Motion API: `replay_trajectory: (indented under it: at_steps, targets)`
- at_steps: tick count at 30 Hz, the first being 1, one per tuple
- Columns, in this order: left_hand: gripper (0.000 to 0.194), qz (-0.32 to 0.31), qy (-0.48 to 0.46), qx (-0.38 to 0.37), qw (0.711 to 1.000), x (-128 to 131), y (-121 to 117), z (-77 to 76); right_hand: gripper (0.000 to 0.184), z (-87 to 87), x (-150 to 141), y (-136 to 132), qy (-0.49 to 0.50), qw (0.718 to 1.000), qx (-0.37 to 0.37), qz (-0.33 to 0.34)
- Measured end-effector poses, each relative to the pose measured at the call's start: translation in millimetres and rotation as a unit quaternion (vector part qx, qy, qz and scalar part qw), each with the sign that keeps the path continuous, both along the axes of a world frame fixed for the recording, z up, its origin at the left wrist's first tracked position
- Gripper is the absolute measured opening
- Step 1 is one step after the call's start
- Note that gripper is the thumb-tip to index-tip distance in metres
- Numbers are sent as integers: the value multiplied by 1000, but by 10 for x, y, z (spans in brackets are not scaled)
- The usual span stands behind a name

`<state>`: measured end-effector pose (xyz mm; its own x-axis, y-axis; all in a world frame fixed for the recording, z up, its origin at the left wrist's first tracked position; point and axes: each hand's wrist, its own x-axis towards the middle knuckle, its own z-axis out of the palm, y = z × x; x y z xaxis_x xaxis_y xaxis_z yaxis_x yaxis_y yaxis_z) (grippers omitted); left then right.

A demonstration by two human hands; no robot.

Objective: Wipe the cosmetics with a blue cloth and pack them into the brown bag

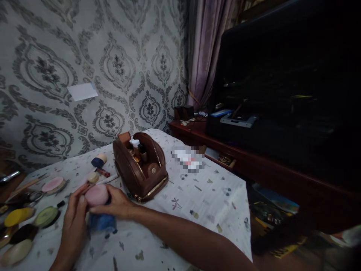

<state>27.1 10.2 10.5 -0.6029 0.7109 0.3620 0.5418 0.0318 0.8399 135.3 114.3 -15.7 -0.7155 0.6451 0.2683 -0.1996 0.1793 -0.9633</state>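
left hand [73,214] of mine is slanting up from the bottom edge of the view, its wrist nearly straight, its thumb and fingers closing on the left side of a pink rounded thing [96,195]. right hand [120,203] is gripping the same piece from the other side: my forearm is lying across from the lower right, the thumb pressing along the lower edge and the fingers bending over the far right. so both hands are holding it between them, above the near left part of the tabletop [208,203], which a white printed cloth is covering.

the pink piece is turning its smooth, broad face up toward me, and its longer axis is running roughly side to side, from one hand to the other. just below it in my view a blue thing [103,223] is showing, too blurred for me to name.

a brown bag [132,171] is standing open just beyond my right hand, its mouth facing up and white-capped bottles [136,147] poking out. to my left, a green-topped round container [46,217] and a yellow one [19,216] are lying near each other.
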Motion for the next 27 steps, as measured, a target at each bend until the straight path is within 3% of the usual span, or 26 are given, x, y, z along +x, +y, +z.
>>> replay_trajectory:
  at_steps: [4,6,9,12,15,20,23,25,27]
  targets:
    - [53,2,-15,-30,999,-62,12,-59,71,-15,-90,44,58,993,-103,4]
    - [47,-59,65,-70,994,-120,11,-91,71,-17,-116,73,84,986,-143,-8]
    - [36,-167,201,-118,958,-177,-12,-98,67,-18,-123,105,90,983,-162,-18]
    - [28,-192,246,-132,941,-188,-45,-49,63,-29,-118,118,92,985,-144,-21]
    - [29,-129,223,-118,959,-201,-81,43,62,-56,-135,133,88,989,-115,-34]
    - [34,70,120,-13,990,-196,-126,187,57,-90,-149,117,19,998,-20,-57]
    - [36,16,118,18,993,-112,-107,164,54,-91,-101,53,-6,997,69,-37]
    - [38,-52,144,-1,988,-41,-81,106,47,-87,-55,10,-17,990,140,-6]
    - [38,-81,161,-21,983,11,-60,53,43,-78,-13,-20,-28,980,197,18]
